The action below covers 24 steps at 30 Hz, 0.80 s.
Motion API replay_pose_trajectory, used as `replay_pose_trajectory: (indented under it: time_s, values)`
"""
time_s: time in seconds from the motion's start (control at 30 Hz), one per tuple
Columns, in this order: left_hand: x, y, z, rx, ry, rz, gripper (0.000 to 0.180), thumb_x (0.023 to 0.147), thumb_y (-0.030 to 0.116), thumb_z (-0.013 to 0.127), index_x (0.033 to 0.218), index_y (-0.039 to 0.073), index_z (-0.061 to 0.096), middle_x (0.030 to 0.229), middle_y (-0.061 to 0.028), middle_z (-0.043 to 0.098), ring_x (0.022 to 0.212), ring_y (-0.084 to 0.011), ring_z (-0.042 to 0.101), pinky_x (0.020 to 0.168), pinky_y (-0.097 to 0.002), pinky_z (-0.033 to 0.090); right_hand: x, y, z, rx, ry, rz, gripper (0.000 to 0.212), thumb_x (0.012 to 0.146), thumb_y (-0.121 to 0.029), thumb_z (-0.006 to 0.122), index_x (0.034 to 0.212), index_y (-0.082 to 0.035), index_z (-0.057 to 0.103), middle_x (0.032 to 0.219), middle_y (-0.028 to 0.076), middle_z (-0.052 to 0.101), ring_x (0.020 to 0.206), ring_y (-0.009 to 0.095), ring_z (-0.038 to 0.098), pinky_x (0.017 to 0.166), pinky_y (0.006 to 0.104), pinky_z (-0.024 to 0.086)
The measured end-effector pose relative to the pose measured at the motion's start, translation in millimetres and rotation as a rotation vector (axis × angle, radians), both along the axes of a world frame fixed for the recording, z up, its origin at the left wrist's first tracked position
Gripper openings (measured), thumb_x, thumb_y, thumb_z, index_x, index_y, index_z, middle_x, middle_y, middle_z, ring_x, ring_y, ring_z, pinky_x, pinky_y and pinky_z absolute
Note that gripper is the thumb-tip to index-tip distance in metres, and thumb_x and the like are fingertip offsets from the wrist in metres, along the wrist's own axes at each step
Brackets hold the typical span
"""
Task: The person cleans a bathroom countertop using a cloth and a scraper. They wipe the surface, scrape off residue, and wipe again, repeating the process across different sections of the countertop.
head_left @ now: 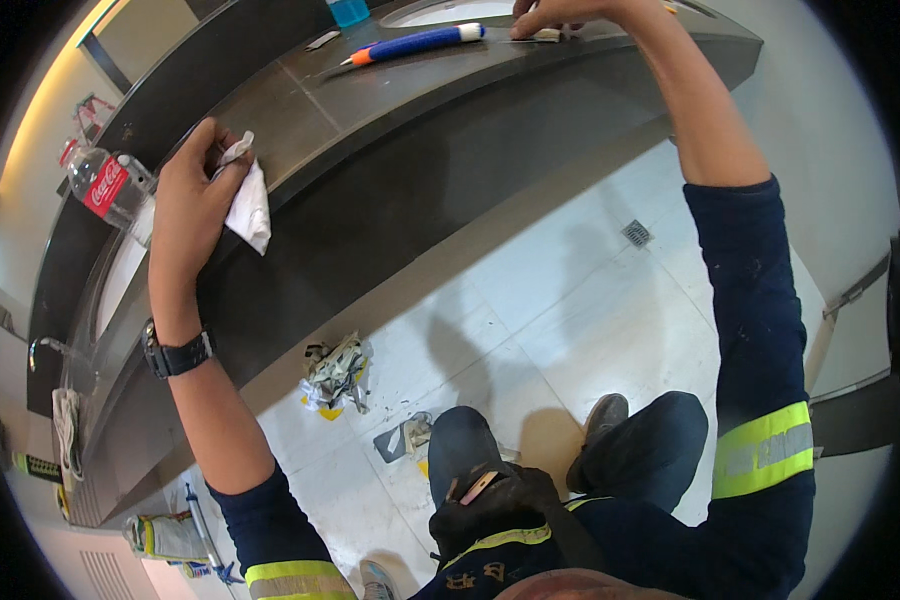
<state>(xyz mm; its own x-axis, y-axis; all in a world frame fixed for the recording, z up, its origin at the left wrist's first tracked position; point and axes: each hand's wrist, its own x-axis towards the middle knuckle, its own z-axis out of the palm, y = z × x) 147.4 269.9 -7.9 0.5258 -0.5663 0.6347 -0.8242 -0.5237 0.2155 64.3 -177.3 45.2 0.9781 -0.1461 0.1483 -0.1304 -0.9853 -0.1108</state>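
Observation:
My left hand [192, 190] is closed around a crumpled white tissue or cloth [251, 210], which hangs over the front edge of the dark countertop [288, 110]. At the top right, my right hand [560, 12] reaches over the counter beside a white basin [450, 12]. Its fingers are bent together at the counter's edge, close to a small pale piece [547, 35]; what they grip, if anything, is hidden. Between my hands lies a thick blue tube with an orange and white tapered end [420, 42].
A clear plastic bottle with a red cap [105, 185] stands left of my left hand. A blue-liquid bottle [348, 10] is at the back. On the tiled floor lie crumpled scraps [338, 372], a dark flat piece [390, 446] and a drain grate [635, 234]. A coiled white cord [66, 430] hangs left.

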Motion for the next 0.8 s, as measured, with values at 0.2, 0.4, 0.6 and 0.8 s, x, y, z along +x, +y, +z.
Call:
replay_pose_trajectory:
  time_s: [0.2, 0.4, 0.6, 0.8]
  values:
    - [-1, 1, 3, 0.027, 0.010, 0.021, 0.021, 0.094, 0.016, 0.070, 0.103, -0.001, 0.061, 0.087, -0.0127, 0.066, 0.077, -0.0170, 0.058, 0.073, -0.0341, 0.047, -5, -12, -2, 0.074, 0.044, -0.060, 0.049, 0.083, -0.047, 0.082, 0.109, -0.004, 0.081, 0.090, 0.006, 0.075, 0.085, 0.018, 0.067, 0.074, 0.0342, 0.054]
    - [4, -11, 3, 0.015, 0.019, -0.012, 0.021, 0.094, 0.015, 0.070, 0.105, -0.001, 0.062, 0.088, -0.0117, 0.066, 0.079, -0.0150, 0.059, 0.074, -0.0324, 0.047, -93, -37, -68, 0.675, -0.601, 0.070, 0.044, 0.097, -0.032, 0.070, 0.130, -0.003, 0.064, 0.108, 0.010, 0.073, 0.096, 0.021, 0.071, 0.087, 0.0347, 0.056]
    - [5, 1, 1, 0.030, 0.051, 0.003, 0.019, 0.096, 0.013, 0.070, 0.106, -0.001, 0.061, 0.092, -0.0069, 0.066, 0.085, -0.0109, 0.057, 0.079, -0.0279, 0.047, -105, 158, -214, 1.282, -0.481, 0.256, 0.026, 0.100, -0.023, 0.067, 0.115, -0.002, 0.063, 0.091, 0.008, 0.073, 0.081, 0.015, 0.073, 0.072, 0.0323, 0.057]
    - [9, 5, 8, 0.083, 0.056, 0.001, 0.019, 0.098, 0.013, 0.068, 0.106, -0.002, 0.060, 0.091, -0.0062, 0.064, 0.087, -0.0098, 0.056, 0.082, -0.0270, 0.046, -94, 165, -195, 0.791, -0.677, 0.251, 0.019, 0.094, -0.017, 0.073, 0.094, 0.000, 0.067, 0.083, 0.010, 0.069, 0.075, 0.020, 0.066, 0.071, 0.0338, 0.050]
